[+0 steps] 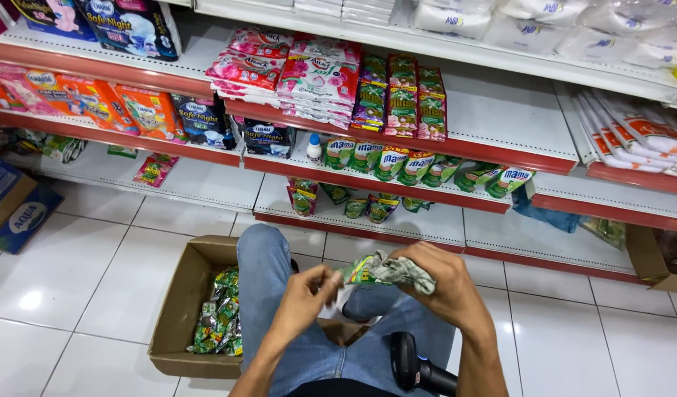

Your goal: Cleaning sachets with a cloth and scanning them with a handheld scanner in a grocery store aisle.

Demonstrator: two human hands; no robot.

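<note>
You hold a crumpled sachet strip over your knee.
Your right hand point(445, 283) clenches the strip point(386, 270); your left hand point(305, 294) pinches its end, beside the box point(178, 309).

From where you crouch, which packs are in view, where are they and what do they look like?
Sachets: crumpled green strip, held by left hand and right hand.
Box: brown carton on floor, left of knee, holding green sachets.
Green pouches: row on middle shelf.
Pink packs: flat stacks, upper shelf.
Orange packs: leaning, left shelf.
Blue carton: floor, far left.
</note>
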